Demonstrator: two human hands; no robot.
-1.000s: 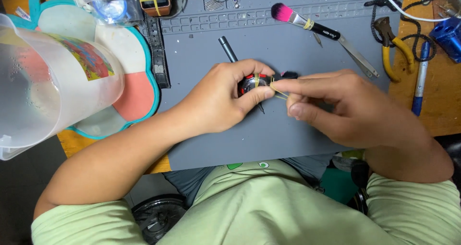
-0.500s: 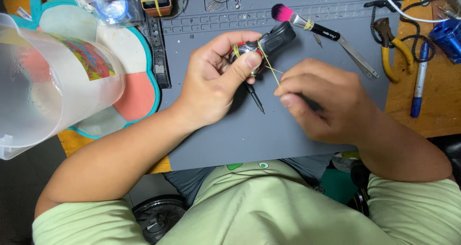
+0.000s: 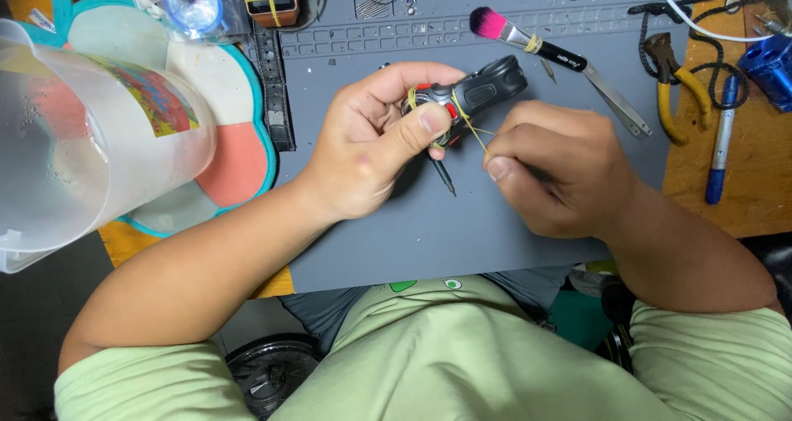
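My left hand (image 3: 375, 145) grips a small black and red screwdriver (image 3: 483, 89) by its head end, the thumb pressed on top and the dark bit (image 3: 445, 176) pointing down towards me. A yellow rubber band (image 3: 466, 122) is looped around the tool. My right hand (image 3: 561, 169) pinches that band between thumb and forefinger and holds it stretched to the right. Both hands hover over a grey work mat (image 3: 462, 231).
A clear plastic jug (image 3: 82, 141) stands at the left on a flower-shaped coaster (image 3: 235, 153). A pink-tipped brush (image 3: 528, 40), tweezers (image 3: 615, 103), yellow-handled pliers (image 3: 672, 95) and a blue pen (image 3: 720, 141) lie at the right. A clear bag (image 3: 194, 9) sits at the back.
My left hand lifted the screwdriver up and away from me and turned it so its black handle shows. My right hand drew the rubber band out to the right.
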